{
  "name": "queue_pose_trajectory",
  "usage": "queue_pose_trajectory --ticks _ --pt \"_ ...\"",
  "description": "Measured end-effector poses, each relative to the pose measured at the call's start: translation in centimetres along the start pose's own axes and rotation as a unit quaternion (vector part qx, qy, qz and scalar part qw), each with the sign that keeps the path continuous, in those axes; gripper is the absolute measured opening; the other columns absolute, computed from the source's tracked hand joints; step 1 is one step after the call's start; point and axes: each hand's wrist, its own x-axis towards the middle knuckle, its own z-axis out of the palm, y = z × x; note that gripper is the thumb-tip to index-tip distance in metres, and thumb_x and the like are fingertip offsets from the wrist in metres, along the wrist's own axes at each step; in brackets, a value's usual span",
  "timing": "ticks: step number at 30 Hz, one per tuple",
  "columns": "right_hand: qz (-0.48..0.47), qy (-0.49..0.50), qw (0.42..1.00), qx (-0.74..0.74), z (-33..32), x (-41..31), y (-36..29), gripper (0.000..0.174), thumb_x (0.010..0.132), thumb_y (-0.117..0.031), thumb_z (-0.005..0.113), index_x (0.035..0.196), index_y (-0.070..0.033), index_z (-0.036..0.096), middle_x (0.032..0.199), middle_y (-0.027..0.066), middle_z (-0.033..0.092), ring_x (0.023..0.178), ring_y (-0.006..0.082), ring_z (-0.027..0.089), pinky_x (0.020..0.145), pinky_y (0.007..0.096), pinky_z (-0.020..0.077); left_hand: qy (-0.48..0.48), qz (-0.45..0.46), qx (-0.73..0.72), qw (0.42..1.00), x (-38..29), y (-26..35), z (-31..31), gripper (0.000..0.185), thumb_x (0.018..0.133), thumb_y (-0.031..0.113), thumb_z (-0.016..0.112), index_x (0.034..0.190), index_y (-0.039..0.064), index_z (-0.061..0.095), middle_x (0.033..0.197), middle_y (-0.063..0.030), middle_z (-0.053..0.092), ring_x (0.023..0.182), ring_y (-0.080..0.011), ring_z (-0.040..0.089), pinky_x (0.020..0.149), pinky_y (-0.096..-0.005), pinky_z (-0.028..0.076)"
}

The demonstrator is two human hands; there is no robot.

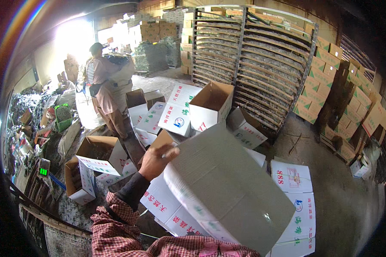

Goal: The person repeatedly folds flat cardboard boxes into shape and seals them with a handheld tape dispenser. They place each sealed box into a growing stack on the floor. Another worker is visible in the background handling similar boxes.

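Observation:
My left hand [159, 160] is at the upper left edge of a large cardboard carton [231, 186], thumb raised; whether its fingers grip the carton is not clear. The carton is tilted, with its plain greyish side towards me and a strip of tape near its lower corner. Its printed white side is blurred. My right hand is out of view, with the carton lying before me on that side. Printed flattened cartons [177, 212] lie under it, and a stack of flat white cartons [296, 205] is at its right.
Open white boxes [209, 109] stand ahead, others [99, 157] at left. A tall rack of trays [270, 64] rises behind them. Stacked brown cartons [321, 77] are at right. Another person [104, 86] stands by large sacks at the back left. A scale display [43, 172] glows at left.

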Motion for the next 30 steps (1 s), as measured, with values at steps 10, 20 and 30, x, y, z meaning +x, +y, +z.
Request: queue_pose_trajectory --ticks 10,20,30 --pt "-0.379 -0.154 0.906 0.108 9.4 -1.0 -18.2 0.066 0.082 -0.048 0.063 0.109 0.011 0.053 0.079 0.0187 0.064 0.063 0.0273 0.064 0.061 0.0377 0.0534 -0.027 0.049 -0.18 0.982 5.1 -2.4 13.5 0.03 0.09 0.02 0.06 0.115 0.004 0.06 0.111 -0.0124 0.063 0.096 -0.0241 0.062 0.081 -0.0322 0.049" --pt "0.078 0.133 0.986 -0.067 4.9 -7.0 2.0 0.048 0.08 -0.034 0.074 0.108 0.003 0.061 0.089 0.0089 0.067 0.077 0.015 0.062 0.07 0.0291 0.0503 -0.5 0.18 0.193 0.825 -0.3 -14.4 41.3 0.067 0.077 0.04 0.071 0.126 -0.002 0.05 0.129 -0.021 0.048 0.121 -0.0367 0.043 0.101 -0.044 0.038" --pt "-0.005 0.287 0.956 0.062 1.5 -11.4 4.5 0.036 0.08 -0.027 0.072 0.1 0.002 0.064 0.082 0.0065 0.067 0.071 0.0141 0.063 0.066 0.0297 0.0518 -0.423 0.247 0.193 0.85 0.8 -8.5 36.3 0.063 0.076 0.048 0.071 0.113 0.0 0.054 0.108 -0.0179 0.051 0.107 -0.0361 0.048 0.087 -0.0467 0.043"
